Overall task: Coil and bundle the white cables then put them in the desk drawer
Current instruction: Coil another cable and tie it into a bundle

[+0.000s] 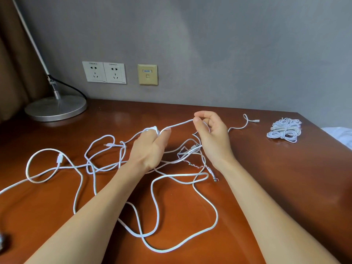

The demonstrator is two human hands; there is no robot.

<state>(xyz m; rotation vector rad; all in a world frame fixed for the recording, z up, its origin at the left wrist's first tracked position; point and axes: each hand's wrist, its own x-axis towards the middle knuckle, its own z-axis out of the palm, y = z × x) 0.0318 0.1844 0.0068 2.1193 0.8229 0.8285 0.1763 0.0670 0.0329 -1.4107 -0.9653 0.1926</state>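
The left hand [149,150] lies back-up over the middle of the desk [266,178], its fingers pointing at the far edge; turns of the loose white cable [153,129] are wound round those fingers, and the thumb lies against the wrap. From there a short stretch of the same cable runs tight to the right hand [211,135], which is held just beside the left and a little nearer the far edge; it pinches the cable between thumb and forefinger, the other fingers loosely curled. The rest of the cable sprawls in open loops over the middle of the desk and toward its left and near edges, passing under both forearms; one white plug [59,158] lies in a loop toward the left edge, and another plug end [256,121] lies near the far edge, right of the right hand. A thin twisted wire [200,166] lies among the loops below the right wrist. A coiled bundle [284,129] of white cable sits near the far right corner, well apart from the hands. A round lamp base [55,107] stands at the far left corner; two wall sockets [103,72] and a beige data socket [147,74] are on the grey wall behind.
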